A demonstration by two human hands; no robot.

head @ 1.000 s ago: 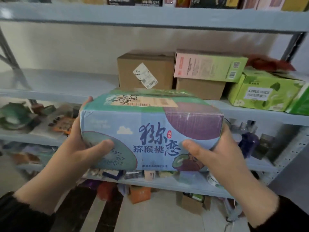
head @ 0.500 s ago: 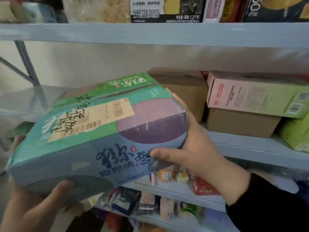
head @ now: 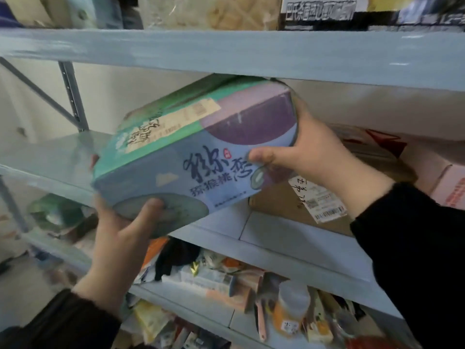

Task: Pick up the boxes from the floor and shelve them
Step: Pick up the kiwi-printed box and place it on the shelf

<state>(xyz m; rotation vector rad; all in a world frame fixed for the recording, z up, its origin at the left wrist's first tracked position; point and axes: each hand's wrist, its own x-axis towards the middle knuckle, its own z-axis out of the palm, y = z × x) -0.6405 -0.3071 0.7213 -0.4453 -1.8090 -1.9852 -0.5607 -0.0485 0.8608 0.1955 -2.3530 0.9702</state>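
**While the box climbs, it tips toward the open bay**

Whereas a second ago I held it level in front of the shelf edge, the kiwi box (head: pixel 196 157) is now higher and tilted. Its right end is up and its far top corner sits close under the upper shelf (head: pixel 226 51). It rests on nothing, carried over the front of the middle shelf (head: pixel 289 235).

My left hand (head: pixel 120 238) cups the low left corner, thumb on the printed face. My right hand (head: pixel 314 157) clamps the raised end.

A brown carton (head: pixel 276 200) stands just behind and to the right. I judge the bare board left of it is the landing spot, and the box must be levelled first.
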